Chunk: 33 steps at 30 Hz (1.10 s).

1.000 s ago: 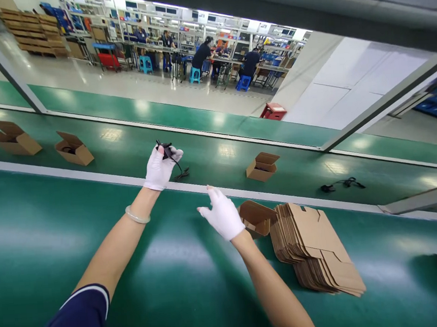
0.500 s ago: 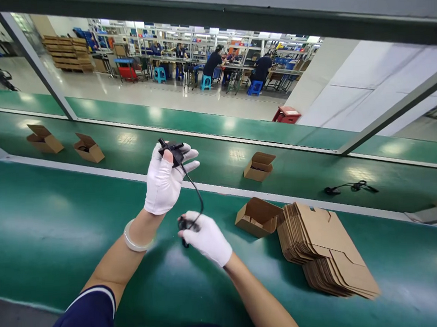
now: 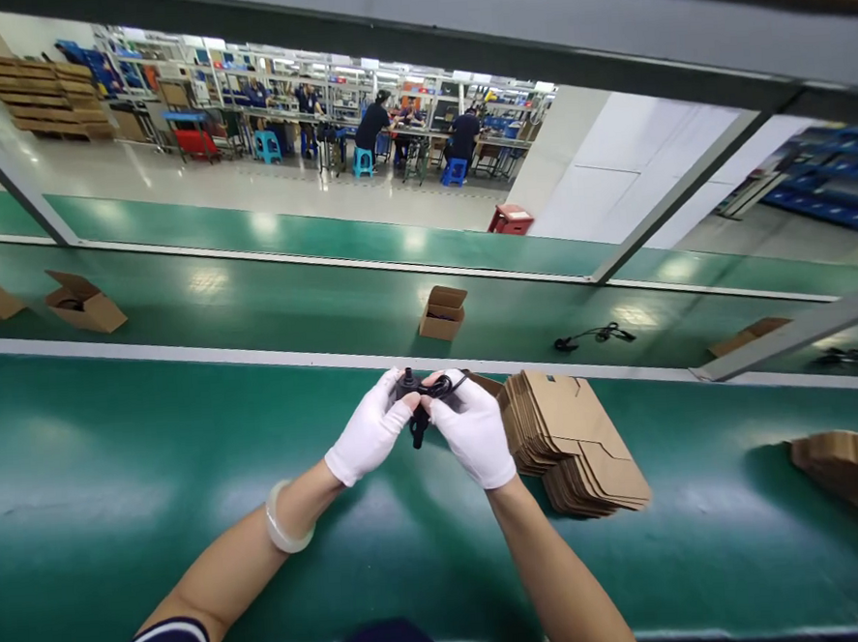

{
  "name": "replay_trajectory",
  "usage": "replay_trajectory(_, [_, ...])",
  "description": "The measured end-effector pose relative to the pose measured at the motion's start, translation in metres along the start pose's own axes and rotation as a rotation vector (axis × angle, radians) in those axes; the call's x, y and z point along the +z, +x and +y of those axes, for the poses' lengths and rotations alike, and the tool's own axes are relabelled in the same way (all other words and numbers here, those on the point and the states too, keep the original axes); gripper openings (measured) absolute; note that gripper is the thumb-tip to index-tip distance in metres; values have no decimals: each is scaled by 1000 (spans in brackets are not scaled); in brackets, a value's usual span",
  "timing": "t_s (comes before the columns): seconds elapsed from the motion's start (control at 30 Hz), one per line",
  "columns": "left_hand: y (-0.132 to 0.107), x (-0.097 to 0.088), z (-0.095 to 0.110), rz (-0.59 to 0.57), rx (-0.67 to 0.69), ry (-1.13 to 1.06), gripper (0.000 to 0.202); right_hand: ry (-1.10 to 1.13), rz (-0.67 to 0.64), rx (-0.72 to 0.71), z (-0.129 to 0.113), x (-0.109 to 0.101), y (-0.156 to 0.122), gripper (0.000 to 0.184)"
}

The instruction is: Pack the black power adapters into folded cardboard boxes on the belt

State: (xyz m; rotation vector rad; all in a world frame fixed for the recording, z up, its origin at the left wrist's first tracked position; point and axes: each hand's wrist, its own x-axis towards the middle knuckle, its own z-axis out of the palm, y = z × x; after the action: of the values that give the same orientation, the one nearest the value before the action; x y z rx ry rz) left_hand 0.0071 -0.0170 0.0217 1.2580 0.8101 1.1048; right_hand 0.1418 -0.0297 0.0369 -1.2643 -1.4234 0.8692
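Observation:
My left hand (image 3: 369, 433), in a white glove with bare fingertips showing, grips a small black device with stubby nozzles (image 3: 408, 384), which looks like a mini pump. Close against it, my right hand (image 3: 475, 432), also gloved, pinches the device's black cable (image 3: 442, 388), which is gathered in loops. A black end piece (image 3: 416, 432) hangs below the fingers. Both hands are together above the green work surface (image 3: 261, 418). Just behind my right hand an open cardboard box (image 3: 486, 383) is mostly hidden.
Flattened cartons (image 3: 573, 428) are stacked right of my hands. Along the green strip beyond the white rail stand an open box (image 3: 443, 312), another box (image 3: 85, 303) and a loose black cable (image 3: 594, 335). A brown cardboard piece (image 3: 852, 469) lies far right. People sit at distant benches.
My hands have come together; the left moved right and down, the right moved right and up. The cable, stretched between them before, is now bunched. The view has turned right.

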Motion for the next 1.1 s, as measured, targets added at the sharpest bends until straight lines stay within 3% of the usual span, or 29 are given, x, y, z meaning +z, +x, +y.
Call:
replay_trajectory(0.1, [17,10,-14,-90,66,24,34,-177,94,-149,6,-26,-1,13])
replay_trajectory(0.2, [39,21,-48,-63,72,117,47,-390,191,-309,21,-52,5,10])
replay_trajectory(0.27, [52,28,-74,-39,12,273,56,-534,194,-331,37,-64,11,11])
replay_trajectory(0.33, [62,35,-96,-59,-27,379,54,-706,106,-298,52,-69,18,14])
replay_trajectory(0.4, [68,38,-109,-92,-23,392,48,-916,-61,-236,60,-69,25,18])
replay_trajectory(0.57, [69,36,-121,-113,0,392,38,-1312,-444,-28,44,-63,46,25])
replay_trajectory(0.67, [68,32,-127,-82,11,398,36,-1326,-518,-18,36,-61,52,24])
replay_trajectory(0.87, [64,28,-142,-4,23,373,42,-1175,-282,81,52,-48,29,30])
replay_trajectory(0.93, [61,28,-145,0,25,358,44,-1219,-363,129,54,-46,25,32])
replay_trajectory(1.1, [53,30,-150,-77,32,317,44,-1287,-735,173,51,-44,41,24])
